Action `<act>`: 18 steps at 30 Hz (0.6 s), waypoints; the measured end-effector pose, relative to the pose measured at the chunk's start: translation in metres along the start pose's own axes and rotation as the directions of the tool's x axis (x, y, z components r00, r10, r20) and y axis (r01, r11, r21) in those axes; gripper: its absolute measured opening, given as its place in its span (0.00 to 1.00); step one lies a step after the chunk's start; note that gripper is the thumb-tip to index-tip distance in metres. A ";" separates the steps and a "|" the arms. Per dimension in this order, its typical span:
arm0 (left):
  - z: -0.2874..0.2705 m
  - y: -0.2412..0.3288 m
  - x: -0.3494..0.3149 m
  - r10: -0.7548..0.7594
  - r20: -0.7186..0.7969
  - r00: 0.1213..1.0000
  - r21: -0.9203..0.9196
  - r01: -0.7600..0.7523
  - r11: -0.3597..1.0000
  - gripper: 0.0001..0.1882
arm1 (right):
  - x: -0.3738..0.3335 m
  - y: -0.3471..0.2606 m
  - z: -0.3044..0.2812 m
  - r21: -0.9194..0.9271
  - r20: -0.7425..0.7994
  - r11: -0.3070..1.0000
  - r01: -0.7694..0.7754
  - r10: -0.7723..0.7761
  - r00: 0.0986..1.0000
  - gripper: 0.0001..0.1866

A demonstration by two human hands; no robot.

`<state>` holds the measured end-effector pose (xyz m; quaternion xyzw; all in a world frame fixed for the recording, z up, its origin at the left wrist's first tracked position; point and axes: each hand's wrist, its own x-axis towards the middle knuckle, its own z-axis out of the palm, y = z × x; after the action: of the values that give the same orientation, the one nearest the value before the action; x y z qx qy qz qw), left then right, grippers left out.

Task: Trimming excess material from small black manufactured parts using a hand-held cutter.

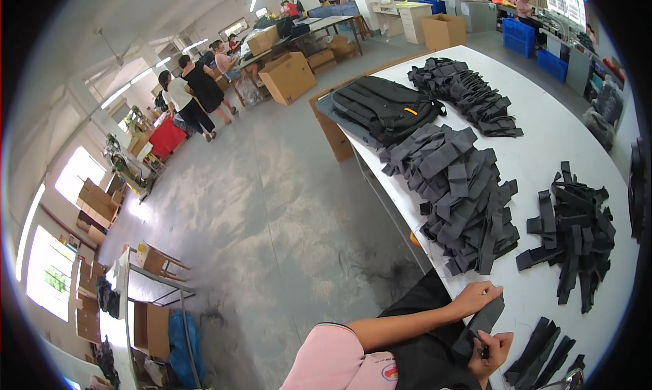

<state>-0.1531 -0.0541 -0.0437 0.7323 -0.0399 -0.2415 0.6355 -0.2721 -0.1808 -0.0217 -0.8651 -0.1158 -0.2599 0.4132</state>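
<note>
A dark grey fabric strip [487, 317] is stretched between my two hands at the near edge of the white table. Its upper end is pinched in my left hand [475, 298], fingers closed. Lower down, my right hand [496, 355] is closed at the strip's other end, with its fingers curled. A small dark thing shows among the right fingers, too small to make out. Just beyond my left hand lies a large heap of similar grey fabric pieces [458, 186]. Several loose dark strips [536, 349] lie beside my right hand.
A second pile of dark strips [574, 234] lies to the right on the white table [536, 125]. Farther back are a black backpack [384, 108] and another heap of pieces [468, 95]. Cardboard boxes [288, 78] and people [197, 84] are across the floor.
</note>
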 end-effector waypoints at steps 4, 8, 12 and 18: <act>0.006 -0.014 -0.005 0.222 -0.084 0.971 -0.133 -0.232 0.964 0.13 | 0.016 -0.015 -0.005 0.238 -0.069 0.950 -0.200 0.222 0.973 0.07; 0.003 -0.005 -0.008 0.467 -0.053 0.883 -0.033 -0.469 0.883 0.08 | 0.007 0.016 -0.011 0.396 0.117 0.834 -0.384 0.369 0.922 0.11; 0.004 -0.004 -0.011 0.306 0.325 0.895 -0.450 -0.138 0.882 0.09 | 0.021 0.007 -0.004 0.603 0.047 0.652 -0.459 0.545 0.837 0.07; 0.004 0.019 -0.032 0.306 0.332 0.892 0.020 -0.332 0.943 0.23 | 0.028 0.017 0.007 0.656 0.042 0.589 -0.472 0.596 0.802 0.04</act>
<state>-0.1781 -0.0495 -0.0164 0.6898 -0.2725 -0.2492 0.6227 -0.2395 -0.1870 -0.0213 -0.6382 0.1077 -0.1459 0.7482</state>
